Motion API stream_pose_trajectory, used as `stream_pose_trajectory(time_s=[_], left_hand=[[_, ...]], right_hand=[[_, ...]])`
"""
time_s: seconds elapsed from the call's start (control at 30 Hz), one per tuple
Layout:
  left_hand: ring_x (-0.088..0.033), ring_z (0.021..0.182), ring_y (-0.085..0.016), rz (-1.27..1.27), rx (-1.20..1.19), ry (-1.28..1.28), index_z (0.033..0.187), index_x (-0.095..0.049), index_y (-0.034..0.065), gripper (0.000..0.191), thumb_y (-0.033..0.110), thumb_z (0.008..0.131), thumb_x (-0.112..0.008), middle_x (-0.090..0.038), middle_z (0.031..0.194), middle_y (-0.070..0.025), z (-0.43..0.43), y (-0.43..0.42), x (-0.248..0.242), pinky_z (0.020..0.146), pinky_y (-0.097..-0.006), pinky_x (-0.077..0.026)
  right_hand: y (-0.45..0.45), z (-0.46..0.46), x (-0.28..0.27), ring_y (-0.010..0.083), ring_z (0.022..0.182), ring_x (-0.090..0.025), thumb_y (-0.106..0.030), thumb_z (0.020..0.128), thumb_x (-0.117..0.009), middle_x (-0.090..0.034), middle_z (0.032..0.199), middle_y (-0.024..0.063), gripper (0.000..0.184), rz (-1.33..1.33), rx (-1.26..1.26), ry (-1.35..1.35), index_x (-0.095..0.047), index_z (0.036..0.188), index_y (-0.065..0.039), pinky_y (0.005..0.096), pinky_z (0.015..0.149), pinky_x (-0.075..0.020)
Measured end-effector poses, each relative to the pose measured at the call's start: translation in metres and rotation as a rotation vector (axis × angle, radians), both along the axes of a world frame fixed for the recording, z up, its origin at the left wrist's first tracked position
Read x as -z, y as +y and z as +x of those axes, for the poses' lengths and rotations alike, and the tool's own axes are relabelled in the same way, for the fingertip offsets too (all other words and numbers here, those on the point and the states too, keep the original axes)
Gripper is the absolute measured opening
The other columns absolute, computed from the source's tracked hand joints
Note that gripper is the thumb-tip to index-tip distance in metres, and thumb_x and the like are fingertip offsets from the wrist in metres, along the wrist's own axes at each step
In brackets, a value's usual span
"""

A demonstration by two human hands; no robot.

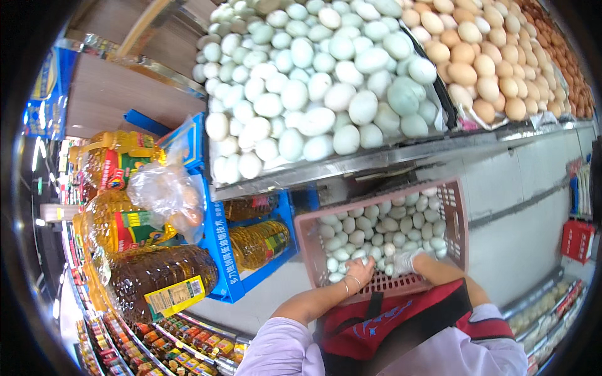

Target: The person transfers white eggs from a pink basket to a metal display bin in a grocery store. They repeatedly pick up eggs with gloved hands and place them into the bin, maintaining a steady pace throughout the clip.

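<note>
A pink plastic basket [381,209] with slotted walls sits in front of me, filled with pale green and whitish eggs [371,225]. Over its near left part is my left hand [360,271], bare with bangles at the wrist. Its fingers curl around a pale egg [364,261]. My right hand [405,262], in a thin whitish glove, reaches into the near middle of the basket. It is close to a cream egg [389,249]; the glove and blur hide whether its fingers grip anything.
Above the basket, a metal-edged display stand [329,165] bears heaped pale green eggs [294,94] and brown eggs [487,66]. Cooking oil bottles [160,277] and a plastic bag [164,192] of eggs stand left on a blue rack [228,263]. Shelves of jars [188,345] line the lower left.
</note>
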State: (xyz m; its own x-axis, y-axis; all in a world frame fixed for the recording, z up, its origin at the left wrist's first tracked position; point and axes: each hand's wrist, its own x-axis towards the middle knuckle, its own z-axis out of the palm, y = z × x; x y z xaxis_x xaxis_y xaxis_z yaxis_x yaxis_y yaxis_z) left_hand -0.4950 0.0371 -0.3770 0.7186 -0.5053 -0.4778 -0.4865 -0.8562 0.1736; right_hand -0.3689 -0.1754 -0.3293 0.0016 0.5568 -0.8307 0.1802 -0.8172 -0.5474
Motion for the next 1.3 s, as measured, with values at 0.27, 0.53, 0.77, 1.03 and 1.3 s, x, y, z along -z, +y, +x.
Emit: stream_pose_trajectory(time_s=[0.27, 0.53, 0.77, 1.03, 1.3], left_hand=[[-0.061, 0.102, -0.049, 0.242, -0.016, 0.236, 0.131, -0.064, 0.0112, 0.040, 0.025, 0.094, -0.058, -0.046, 0.145, -0.0166, 0.013, -0.009, -0.013, 0.066, -0.0673, -0.052], [-0.057, 0.121, -0.037, -0.584, -0.551, 0.419, 0.114, -0.068, 0.0089, 0.046, 0.026, 0.074, -0.083, -0.059, 0.124, -0.0164, 0.128, 0.039, -0.225, 0.103, -0.0472, -0.048], [-0.055, 0.124, -0.039, -0.767, -0.466, -0.710, 0.114, -0.066, 0.0027, 0.048, 0.024, 0.074, -0.083, -0.058, 0.128, -0.0210, 0.313, 0.112, -0.407, 0.103, -0.0463, -0.049], [-0.064, 0.110, -0.040, -0.503, -0.809, -0.773, 0.122, -0.066, 0.0065, 0.057, 0.039, 0.077, -0.078, -0.051, 0.139, -0.0189, 0.500, 0.124, -0.384, 0.092, -0.0453, -0.055], [-0.059, 0.117, -0.050, -0.310, -0.847, -0.663, 0.131, -0.058, 0.0108, 0.061, 0.041, 0.081, -0.075, -0.041, 0.149, -0.0180, 0.543, 0.111, -0.361, 0.094, -0.0509, -0.055]], right_hand=[[0.001, 0.004, -0.018, 0.0296, 0.088, -0.072, -0.028, 0.077, -0.079, -0.074, 0.102, 0.0143, 0.065, -0.007, 0.035, -0.069, -0.061, 0.139, -0.021, 0.0451, 0.077, -0.0556], [-0.057, 0.076, -0.199, 0.0143, 0.107, -0.065, -0.030, 0.083, -0.084, -0.071, 0.116, 0.0077, 0.059, 0.279, 0.669, -0.104, -0.065, 0.134, -0.009, 0.0285, 0.088, -0.0550], [-0.003, 0.223, -0.361, 0.0148, 0.098, -0.067, -0.028, 0.087, -0.075, -0.072, 0.109, 0.0101, 0.054, 0.678, 0.736, -0.871, -0.063, 0.135, -0.006, 0.0321, 0.088, -0.0547], [0.163, 0.412, -0.384, 0.0350, 0.104, -0.071, -0.024, 0.090, -0.064, -0.073, 0.112, 0.0161, 0.040, 0.286, 0.384, -1.463, -0.066, 0.127, -0.010, 0.0438, 0.086, -0.0571], [0.221, 0.471, -0.348, 0.0282, 0.109, -0.072, -0.021, 0.090, -0.064, -0.075, 0.115, 0.0136, 0.025, 0.074, 0.303, -1.552, -0.077, 0.108, -0.011, 0.0422, 0.089, -0.0586]])
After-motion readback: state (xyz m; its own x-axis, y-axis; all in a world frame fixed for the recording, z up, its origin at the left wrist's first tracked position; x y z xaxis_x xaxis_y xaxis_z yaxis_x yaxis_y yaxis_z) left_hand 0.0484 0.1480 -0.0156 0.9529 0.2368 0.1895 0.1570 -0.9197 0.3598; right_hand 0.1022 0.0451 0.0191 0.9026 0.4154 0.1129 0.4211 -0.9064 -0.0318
